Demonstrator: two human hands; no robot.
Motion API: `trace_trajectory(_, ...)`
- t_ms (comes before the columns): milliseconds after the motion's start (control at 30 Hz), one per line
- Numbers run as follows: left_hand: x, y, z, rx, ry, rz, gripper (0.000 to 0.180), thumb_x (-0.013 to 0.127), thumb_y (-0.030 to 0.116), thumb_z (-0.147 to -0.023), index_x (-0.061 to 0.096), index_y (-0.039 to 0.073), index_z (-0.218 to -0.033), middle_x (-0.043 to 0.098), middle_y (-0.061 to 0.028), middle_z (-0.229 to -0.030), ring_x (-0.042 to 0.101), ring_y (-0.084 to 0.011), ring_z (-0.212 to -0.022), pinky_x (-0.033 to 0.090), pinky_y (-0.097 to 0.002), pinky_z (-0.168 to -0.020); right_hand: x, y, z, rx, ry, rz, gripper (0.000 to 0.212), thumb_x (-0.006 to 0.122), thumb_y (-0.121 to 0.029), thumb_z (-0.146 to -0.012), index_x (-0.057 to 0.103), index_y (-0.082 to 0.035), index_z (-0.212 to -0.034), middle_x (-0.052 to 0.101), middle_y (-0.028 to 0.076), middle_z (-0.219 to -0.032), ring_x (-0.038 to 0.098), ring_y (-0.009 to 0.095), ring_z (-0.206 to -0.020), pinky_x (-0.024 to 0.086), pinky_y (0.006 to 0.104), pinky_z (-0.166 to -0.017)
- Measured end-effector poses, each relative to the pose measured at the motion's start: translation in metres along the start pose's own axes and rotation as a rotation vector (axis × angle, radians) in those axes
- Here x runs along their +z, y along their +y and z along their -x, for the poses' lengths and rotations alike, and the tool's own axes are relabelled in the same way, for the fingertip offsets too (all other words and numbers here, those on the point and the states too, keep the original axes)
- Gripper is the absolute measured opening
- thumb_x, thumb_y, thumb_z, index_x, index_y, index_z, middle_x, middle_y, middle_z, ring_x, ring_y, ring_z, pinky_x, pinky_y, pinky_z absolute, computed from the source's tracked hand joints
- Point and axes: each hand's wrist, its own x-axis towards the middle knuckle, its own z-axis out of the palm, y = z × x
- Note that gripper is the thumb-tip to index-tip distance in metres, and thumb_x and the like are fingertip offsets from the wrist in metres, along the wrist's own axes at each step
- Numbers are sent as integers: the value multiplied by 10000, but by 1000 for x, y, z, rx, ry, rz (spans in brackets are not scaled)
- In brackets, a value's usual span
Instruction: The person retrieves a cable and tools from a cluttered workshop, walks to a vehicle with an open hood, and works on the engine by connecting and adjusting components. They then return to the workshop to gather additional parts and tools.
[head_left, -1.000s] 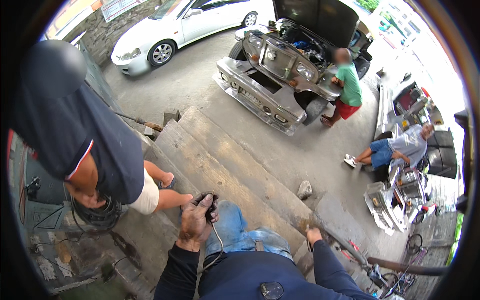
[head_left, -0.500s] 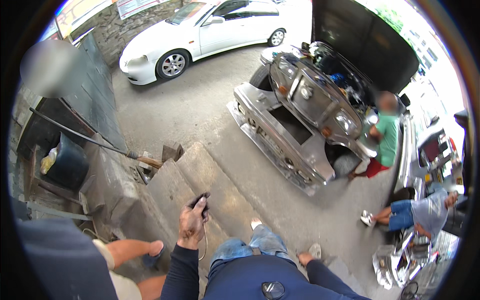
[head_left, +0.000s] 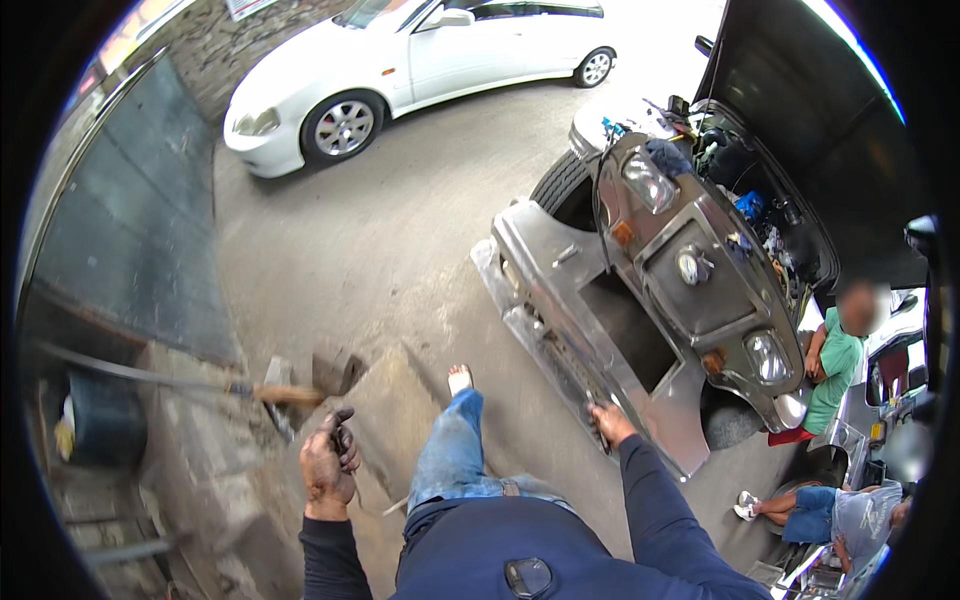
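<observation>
Right hand [head_left: 611,425] near bumper [head_left: 590,345], contact unclear

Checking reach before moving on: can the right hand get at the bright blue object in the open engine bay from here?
Probably not: the front bumper and grille panel appear to lie between the right hand and the blue object.

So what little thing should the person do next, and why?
Maybe tuck the right hand in closer to the body. It's stretched out to the side and overlaps the bumper in this view; I can't tell whether they touch. One foot is out in front too, so a bump seems possible.
</observation>
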Motion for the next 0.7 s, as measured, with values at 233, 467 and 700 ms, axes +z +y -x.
trace_trajectory(233,106,60,-354,40,-93,-67,410,488,290,-1024,626,-53,-1203,508,-3,-724,390,-76,-498,297,-236,-437,46,-222,-249,-145,70,353,506,624,-416,-975,643,5,-1256,714,205,-1128,665,309,-1071,491,408,-958)
trace_trajectory(467,274,197,-564,79,-309,-162,391,500,264,-1027,618,-31,-1254,473,15,-693,385,-64,-522,302,-228,-444,76,-333,-351,-42,-58,85,554,556,-475,-1018,628,18,-1263,715,212,-1056,667,326,-987,508,410,-889)
trace_trajectory(700,413,264,-786,156,-343,-270,224,617,156,-1010,619,41,-1202,482,22,-695,412,-58,-539,306,-209,-452,65,-477,-594,-108,50,-272,378,663,-385,-970,673,-6,-978,626,51,-772,541,142,-669,449,334,-614)
